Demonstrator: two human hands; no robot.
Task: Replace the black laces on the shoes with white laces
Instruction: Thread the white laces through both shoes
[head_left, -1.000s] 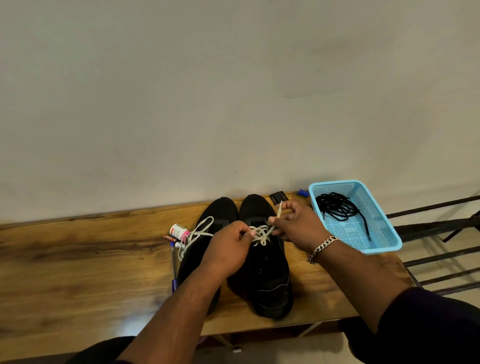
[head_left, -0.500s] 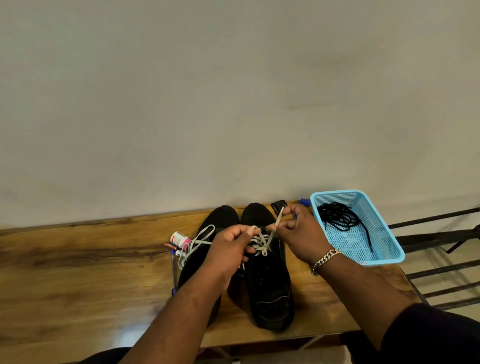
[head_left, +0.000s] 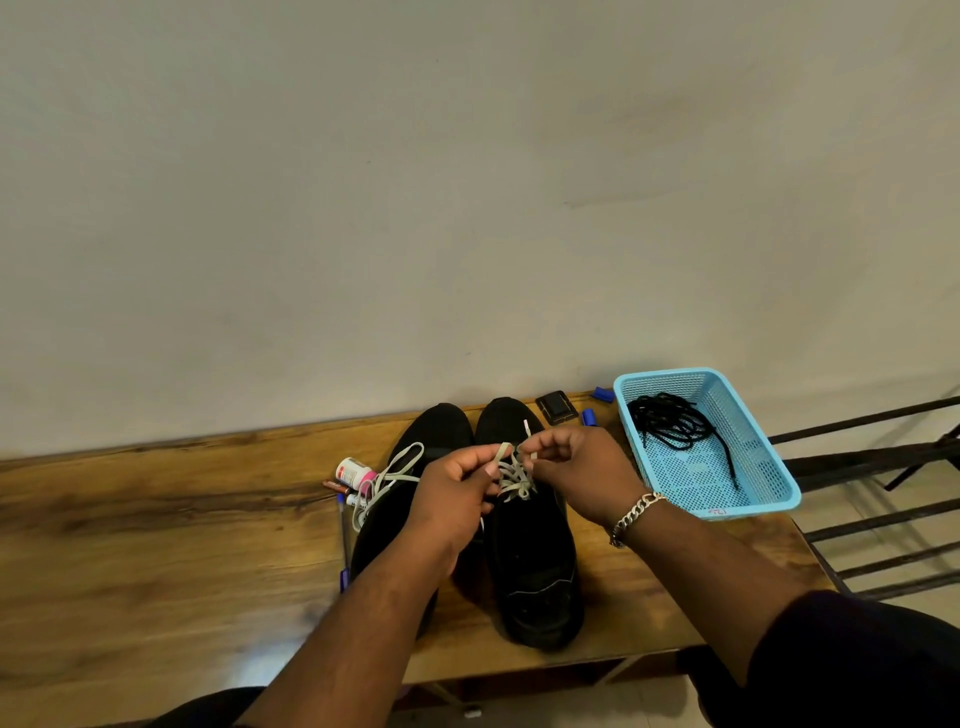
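- Left hand (head_left: 457, 480) pinches one end of the white lace (head_left: 514, 478); right hand (head_left: 569, 462) pinches the other, its tip now poking up past my fingers.
- Since a second ago, both ends have been drawn closer together over the right shoe (head_left: 530, 561): tying begins.
- Left shoe (head_left: 395, 514) already carries white lace; black laces (head_left: 672, 421) lie in the basket (head_left: 769, 467), far right.

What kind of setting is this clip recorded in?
Probably a plain indoor room, home or small workspace: a wooden table against a bare wall, a blue plastic basket, and small clutter like a little bottle.
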